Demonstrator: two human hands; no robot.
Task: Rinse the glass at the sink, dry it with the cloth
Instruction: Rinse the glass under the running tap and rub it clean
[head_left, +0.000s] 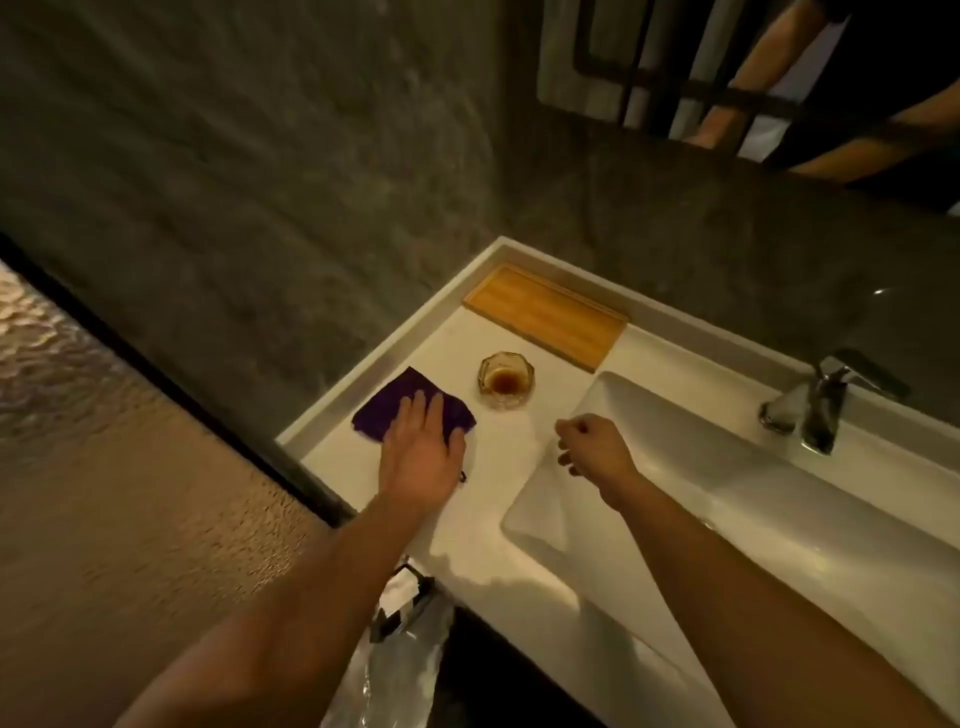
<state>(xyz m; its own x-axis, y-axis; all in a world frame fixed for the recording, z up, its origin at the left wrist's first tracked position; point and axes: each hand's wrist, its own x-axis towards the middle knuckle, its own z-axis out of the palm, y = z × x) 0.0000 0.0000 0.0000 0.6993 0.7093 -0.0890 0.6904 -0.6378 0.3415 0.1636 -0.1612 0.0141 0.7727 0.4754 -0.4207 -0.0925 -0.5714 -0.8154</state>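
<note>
Two hands: both in view, neither on the glass, so I log the task as not yet begun in earnest.
Glass: the glass (506, 380) stands upright on the white counter (498, 467) at centre frame, between the cloth and the basin; a brown residue sits in its bottom.
Cloth: the purple cloth (400, 402) lies flat on the counter, left of the glass and just apart from it.
Left hand: my left hand (423, 447) rests palm down with fingers spread, covering the near right part of the cloth; it pinches nothing.
Right hand: my right hand (592, 447) hovers at the left edge of the sink (675, 493), below and right of the glass, fingers curled loosely inward and holding nothing that I can see.
Tap: the chrome tap (821, 405) stands at the right of the frame behind the basin; I see no water running.
Tray: a wooden tray (545, 317) sits above the glass against the back wall, not involved.
Step in hand: I judge this the approach to picking up the glass, ahead of rinsing.
Next move calls for: opening the right hand, closing it round the glass wall, carrying it right over the basin, then opening the tap.
Caution: the glass looks faceted and smooth, so I expect it to turn slippery once wet.
</note>
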